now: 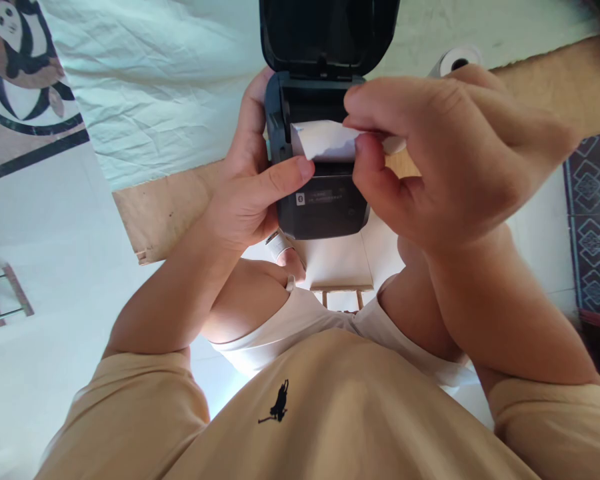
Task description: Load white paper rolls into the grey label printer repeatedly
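Markings on the label printer (323,200) consist of a small square symbol at the left end of its front panel and a faint line of print beside it, too small to read. Printer housing is dark grey, and its lid (329,33) stands open, tilted away from the person. Left hand (253,193) grips the printer body from the left side, fingers wrapped behind the housing and thumb (280,177) laid across the front edge just below the paper slot. Right hand (445,157) is above and to the right of the printer, with thumb and forefinger pinched shut on the right end of a white paper strip (325,141) that emerges from the open compartment. The strip lies across the slot, between both thumbs. A paper roll (457,61) lies beyond the right hand on a brown mat (555,83). A small dark figure emblem (279,403) is printed on the tan shirt (330,413). A panda motif (15,40) appears on the fabric at upper left.
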A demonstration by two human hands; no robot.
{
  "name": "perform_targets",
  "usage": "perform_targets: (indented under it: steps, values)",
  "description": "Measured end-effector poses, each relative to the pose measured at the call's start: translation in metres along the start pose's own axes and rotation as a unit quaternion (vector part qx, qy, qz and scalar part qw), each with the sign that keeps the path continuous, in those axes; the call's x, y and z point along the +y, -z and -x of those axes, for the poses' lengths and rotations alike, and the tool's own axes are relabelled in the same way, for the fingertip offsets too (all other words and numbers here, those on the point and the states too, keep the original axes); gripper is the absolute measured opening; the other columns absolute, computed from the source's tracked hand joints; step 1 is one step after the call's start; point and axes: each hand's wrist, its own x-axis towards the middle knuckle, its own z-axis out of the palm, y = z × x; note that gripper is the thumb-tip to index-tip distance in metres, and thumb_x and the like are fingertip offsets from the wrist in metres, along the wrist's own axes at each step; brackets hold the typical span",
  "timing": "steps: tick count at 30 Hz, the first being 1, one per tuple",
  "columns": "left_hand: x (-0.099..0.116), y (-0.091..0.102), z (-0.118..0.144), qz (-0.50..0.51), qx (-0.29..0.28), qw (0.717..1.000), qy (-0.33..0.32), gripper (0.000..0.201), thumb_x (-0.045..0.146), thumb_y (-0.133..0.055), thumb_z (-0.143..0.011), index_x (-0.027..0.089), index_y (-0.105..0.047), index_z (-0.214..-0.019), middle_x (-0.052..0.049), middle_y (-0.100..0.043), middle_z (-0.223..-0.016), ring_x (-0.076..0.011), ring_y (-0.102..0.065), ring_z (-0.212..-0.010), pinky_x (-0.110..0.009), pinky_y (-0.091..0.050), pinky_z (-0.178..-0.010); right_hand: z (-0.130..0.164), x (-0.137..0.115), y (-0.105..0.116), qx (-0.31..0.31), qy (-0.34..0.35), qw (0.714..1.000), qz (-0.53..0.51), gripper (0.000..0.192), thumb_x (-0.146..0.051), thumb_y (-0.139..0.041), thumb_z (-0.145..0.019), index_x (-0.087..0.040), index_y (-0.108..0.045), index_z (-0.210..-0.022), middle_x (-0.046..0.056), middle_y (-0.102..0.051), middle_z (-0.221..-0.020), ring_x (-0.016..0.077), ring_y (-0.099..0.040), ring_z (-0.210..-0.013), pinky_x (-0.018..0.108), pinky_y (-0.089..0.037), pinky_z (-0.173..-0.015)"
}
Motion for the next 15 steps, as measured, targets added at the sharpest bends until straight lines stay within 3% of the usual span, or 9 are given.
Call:
perform_targets:
  steps: [3,7,12,15]
  values:
    - [-0.004,0.004,-0.001,0.022,-0.014,1.000,-0.013,0.049,0.033,-0.057,-0.063,0.031,-0.041,-0.108,0.002,-0.052,-0.108,-0.0226,-0.047,-0.116,-0.035,-0.049,-0.084,0.000,-0.001,0.000,0.007,0.043,0.999,-0.006,0.019,-0.022,-0.042,-0.069,-0.026,-0.056,-0.081,-0.010,-0.056,-0.071,-0.0023,-0.042,-0.064,0.016,-0.030,-0.067]
    - [-0.005,0.007,-0.003,0.024,-0.009,0.999,-0.019,0.055,0.042,-0.058,-0.060,0.033,-0.041,-0.111,0.002,-0.050,-0.113,-0.0247,-0.041,-0.121,-0.037,-0.048,-0.087,0.001,-0.008,-0.001,-0.042,0.031,0.998,-0.034,0.013,-0.029,-0.047,-0.067,-0.025,-0.059,-0.063,-0.011,-0.057,-0.073,-0.0005,-0.040,-0.071,0.016,-0.030,-0.071]
    - [-0.001,0.008,-0.005,-0.014,-0.049,0.998,-0.030,0.072,0.019,-0.068,-0.051,0.034,-0.035,-0.113,0.004,-0.045,-0.123,-0.0239,-0.038,-0.123,-0.033,-0.047,-0.088,0.006,-0.008,0.001,-0.035,0.018,0.993,-0.113,0.011,-0.030,-0.049,-0.066,-0.027,-0.054,-0.075,-0.012,-0.054,-0.080,-0.0001,-0.042,-0.078,0.018,-0.033,-0.077]
    - [-0.002,0.009,-0.007,-0.045,-0.037,0.997,-0.049,0.069,0.021,-0.065,-0.055,0.035,-0.032,-0.114,0.007,-0.040,-0.128,-0.0212,-0.038,-0.122,-0.030,-0.048,-0.087,0.003,-0.002,0.010,-0.064,-0.055,0.982,-0.168,0.025,-0.034,-0.044,-0.069,-0.023,-0.050,-0.091,-0.004,-0.048,-0.100,0.0027,-0.042,-0.094,0.019,-0.036,-0.083]
